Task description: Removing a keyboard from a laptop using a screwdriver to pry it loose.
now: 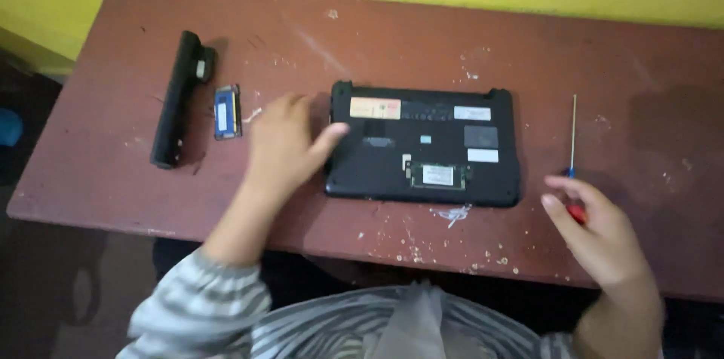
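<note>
Left hand (283,144) lying open, steadying the upturned black plastic laptop (422,144) on the brown tabletop (588,50), right hand (599,234) gripping a thin red-handled screwdriver (573,149), likely lining it up on a base screw.

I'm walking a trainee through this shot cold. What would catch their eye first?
The black laptop lying upside down at the middle of the worn red-brown table, a compartment open in its base. The left hand rests at its left edge, thumb on the casing, while the right hand grips a red-handled screwdriver to the right. Far left lie a long black battery and a small drive.
</note>
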